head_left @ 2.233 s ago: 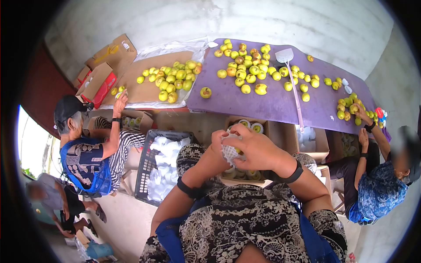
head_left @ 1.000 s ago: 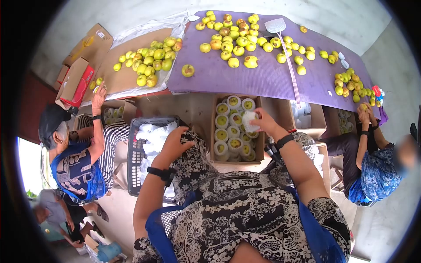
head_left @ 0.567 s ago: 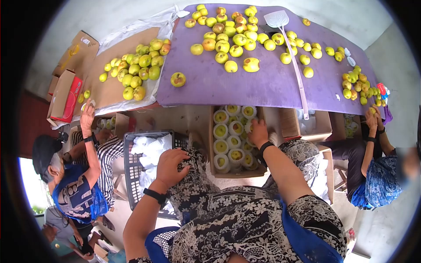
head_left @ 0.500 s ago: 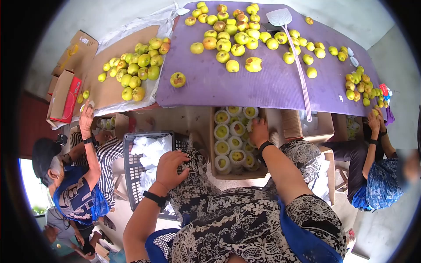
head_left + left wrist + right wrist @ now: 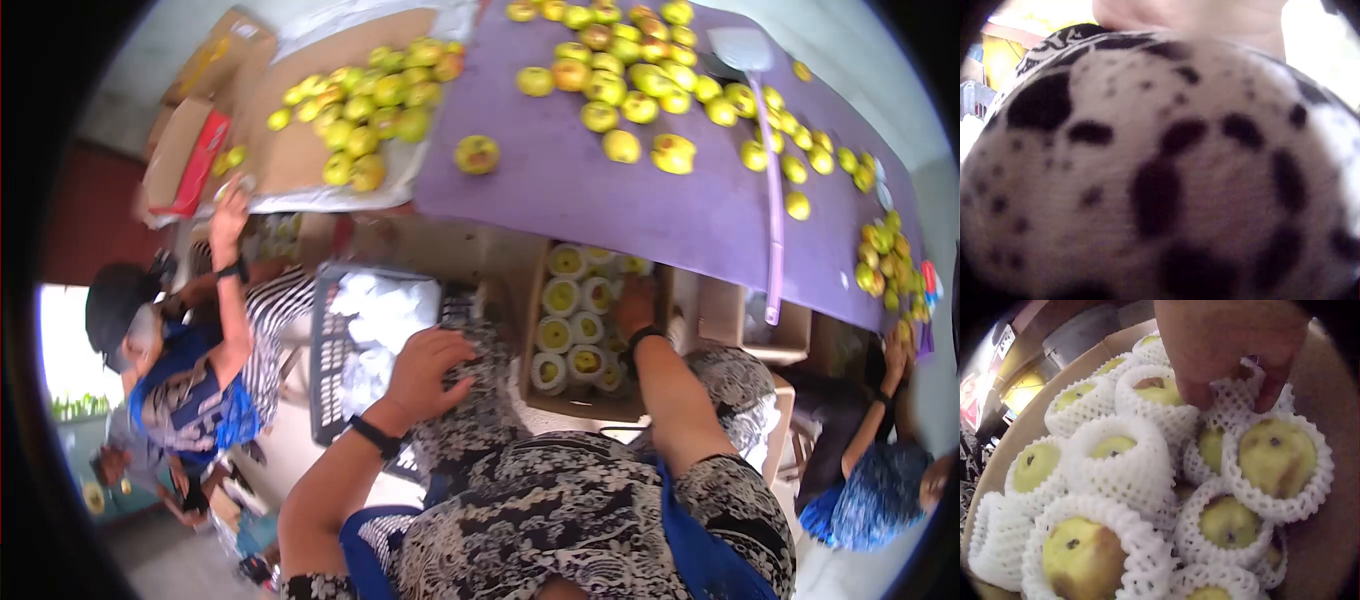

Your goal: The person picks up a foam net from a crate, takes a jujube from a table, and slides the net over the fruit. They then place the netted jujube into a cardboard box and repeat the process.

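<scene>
In the head view the right hand (image 5: 636, 305) reaches into an open cardboard box (image 5: 575, 404) of yellow-green apples in white foam nets. The right wrist view shows this hand (image 5: 1232, 347) from above, its thumb and fingers pinching a foam-netted apple (image 5: 1234, 403) among the others; that apple is mostly hidden. Near it sits a netted apple (image 5: 1277, 459) with a brown blemish. The left hand (image 5: 425, 375) rests on the patterned cloth over the left knee, fingers relaxed and holding nothing. Part of that hand (image 5: 1191, 17) shows above blurred patterned cloth (image 5: 1229, 175) in the left wrist view.
Left of the knees stands a dark crate (image 5: 325, 375) of white foam nets (image 5: 385, 305). Loose apples (image 5: 620, 146) and a fly swatter (image 5: 775, 210) lie on the purple-covered table (image 5: 560, 190) ahead. People sit at both sides; another box (image 5: 760, 335) is at right.
Both hands were together around a netted apple; the right hand then carried it down into the box, while the left moved onto the knee. Most recently the head view has shifted.
</scene>
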### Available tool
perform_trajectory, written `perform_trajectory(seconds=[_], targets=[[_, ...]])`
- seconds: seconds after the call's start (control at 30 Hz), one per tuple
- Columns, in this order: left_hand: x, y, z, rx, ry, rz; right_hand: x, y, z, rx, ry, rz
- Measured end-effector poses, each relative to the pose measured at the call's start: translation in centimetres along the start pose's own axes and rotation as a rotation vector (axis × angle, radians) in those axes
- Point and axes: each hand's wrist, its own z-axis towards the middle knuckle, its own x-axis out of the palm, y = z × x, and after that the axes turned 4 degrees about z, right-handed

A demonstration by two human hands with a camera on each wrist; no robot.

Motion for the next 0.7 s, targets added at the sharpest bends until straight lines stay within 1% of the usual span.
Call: perform_trajectory(seconds=[0.07, 0.13, 0.2, 0.23, 0.27, 0.3, 0.33, 0.37, 0.4, 0.43, 0.47, 0.5, 0.53, 0.57, 0.6, 0.63, 0.67, 0.7], targets=[[-0.2, 0.1, -0.4, -0.003, -0.006, -0.011, -0.9, 0.1, 0.5, -0.026, 0.139, -0.127], [0.2, 0.8, -1.1, -0.006, 0.003, -0.043, 4.0, -3.2, 1.5, -0.194, 0.038, -0.259], [-0.3, 0.7, -1.6, 0.022, 0.021, -0.073, -0.2, -2.6, 0.3, -0.218, 0.201, -0.049], [-0.2, 0.7, -1.9, -0.012, -0.005, -0.066, -1.2, -2.6, -0.2, -0.22, 0.162, 0.001], [0.2, 0.8, -2.2, 0.023, -0.049, -0.086, -2.1, -2.9, -0.7, -0.213, 0.126, 0.051], [0.3, 1.1, -2.9, 0.065, -0.089, -0.11, -2.8, -4.2, -0.9, -0.236, 0.13, 0.038], [0.1, 1.7, -3.7, 0.049, -0.102, -0.117, -3.6, -5.8, -1.1, -0.283, 0.091, 0.119], [-0.1, 2.4, -4.3, 0.017, -0.151, -0.279, -4.6, -6.6, -1.7, -0.326, 0.057, 0.199], [0.1, 3.2, -5.2, -0.01, -0.2, -0.445, -7.1, -6.5, -2.7, -0.333, 0.067, 0.183], [1.2, 4.5, -6.6, -0.183, -0.281, -0.571, -11.8, -5.3, -3.7, 0.018, 0.309, 0.614], [2.9, 7.0, -8.7, -0.354, -0.359, -0.693, -14.8, -4.5, -4.4, 0.395, 0.538, 1.031], [4.7, 10.5, -11.4, -0.491, -0.381, -0.632, -15.7, -5.2, -4.7, 0.391, 0.535, 1.024], [7.1, 14.5, -14.9, -0.627, -0.399, -0.57, -16.5, -6.6, -4.9, 0.379, 0.46, 1.202], [9.8, 17.7, -18.9, -0.768, -0.382, -0.318, -17.0, -7.4, -5.3, 0.362, 0.381, 1.379], [9.4, 18.4, -21.7, -0.855, -0.15, -0.218, -17.5, -7.6, -5.9, 0.358, 0.381, 1.374], [10.5, 18.8, -24.1, -0.989, -0.022, -0.154, -17.7, -7.4, -6.6, 0.359, 0.326, 1.419], [11.9, 19.0, -26.3, -1.039, 0.058, -0.125, -17.9, -7.4, -7.3, 0.364, 0.275, 1.461], [12.5, 17.9, -27.5, -1.064, 0.117, -0.217, -17.5, -7.6, -7.9, 0.365, 0.284, 1.452]])
